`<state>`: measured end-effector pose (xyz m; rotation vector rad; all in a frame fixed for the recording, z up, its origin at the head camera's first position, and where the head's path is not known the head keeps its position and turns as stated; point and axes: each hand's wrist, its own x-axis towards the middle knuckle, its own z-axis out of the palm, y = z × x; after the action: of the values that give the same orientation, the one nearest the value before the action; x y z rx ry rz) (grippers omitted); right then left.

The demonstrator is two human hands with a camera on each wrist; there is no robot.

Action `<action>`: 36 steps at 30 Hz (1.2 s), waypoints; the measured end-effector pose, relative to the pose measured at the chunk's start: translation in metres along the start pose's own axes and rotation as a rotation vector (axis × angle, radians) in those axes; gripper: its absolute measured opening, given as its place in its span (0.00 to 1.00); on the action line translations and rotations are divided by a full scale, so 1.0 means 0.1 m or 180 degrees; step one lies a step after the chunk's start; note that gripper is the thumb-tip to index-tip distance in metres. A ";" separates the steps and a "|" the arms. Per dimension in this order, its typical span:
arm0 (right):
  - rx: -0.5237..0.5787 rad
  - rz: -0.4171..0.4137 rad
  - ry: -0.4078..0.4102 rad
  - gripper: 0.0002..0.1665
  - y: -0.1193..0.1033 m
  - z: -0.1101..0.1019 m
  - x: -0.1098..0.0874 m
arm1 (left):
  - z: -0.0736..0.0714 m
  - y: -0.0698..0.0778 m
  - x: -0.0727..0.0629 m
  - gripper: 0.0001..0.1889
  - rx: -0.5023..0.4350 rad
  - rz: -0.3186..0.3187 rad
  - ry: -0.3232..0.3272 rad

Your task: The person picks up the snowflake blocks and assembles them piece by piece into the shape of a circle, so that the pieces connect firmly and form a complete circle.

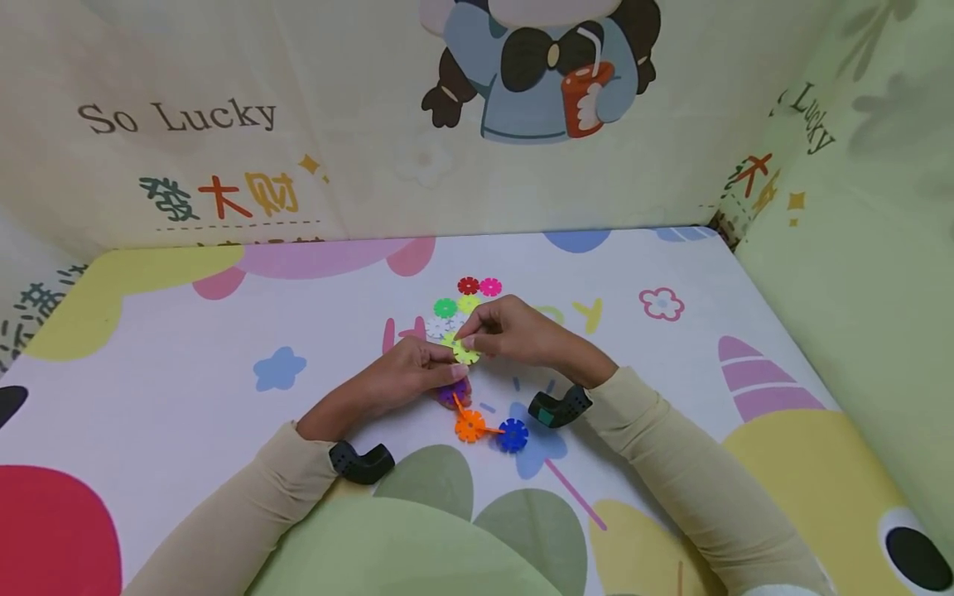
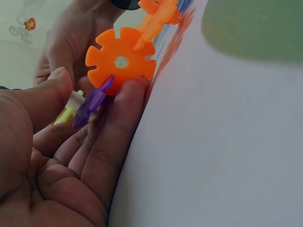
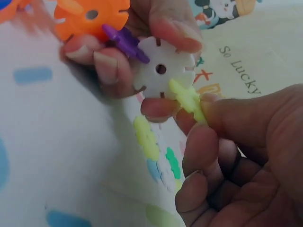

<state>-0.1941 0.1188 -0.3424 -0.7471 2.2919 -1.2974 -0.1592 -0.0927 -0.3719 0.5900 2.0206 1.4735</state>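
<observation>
My left hand pinches a white notched disc between thumb and fingers. Between the thumb and fingertips of my right hand is a yellow notched disc, its edge at the white disc's rim and angled across it. A purple disc joins the white one on its other side. From there the chain runs through orange discs to a blue disc at the near end. In the left wrist view, a finger of my left hand lies against the large orange disc.
Beyond my hands lie loose notched discs: red, pink, green, yellow and white. They rest on a table with a printed cartoon cover. A printed curtain stands along its back edge.
</observation>
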 end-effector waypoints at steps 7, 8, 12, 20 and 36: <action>-0.0231 0.0030 0.0109 0.06 0.04 -0.03 -0.01 | 0.00 0.01 0.00 0.12 0.0000 -0.0108 0.0067; -0.0251 0.0041 0.0119 0.07 0.04 -0.03 -0.01 | 0.00 0.01 0.00 0.12 -0.0020 -0.0122 0.0076; -0.0239 0.0055 0.0119 0.08 0.05 -0.07 -0.01 | 0.01 -0.02 0.01 0.13 -0.0331 -0.0106 0.0036; -0.0164 0.0117 0.0257 0.11 0.07 -0.18 -0.02 | 0.01 -0.02 0.03 0.18 -0.0774 -0.0140 0.0071; -0.0315 0.0062 0.0518 0.11 0.17 -0.16 0.05 | -0.02 -0.03 -0.01 0.18 -0.1023 -0.0083 0.0187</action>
<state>-0.2116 0.1338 -0.3494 -0.6714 2.5018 -1.2864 -0.1595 -0.0954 -0.3741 0.3889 1.7728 1.7697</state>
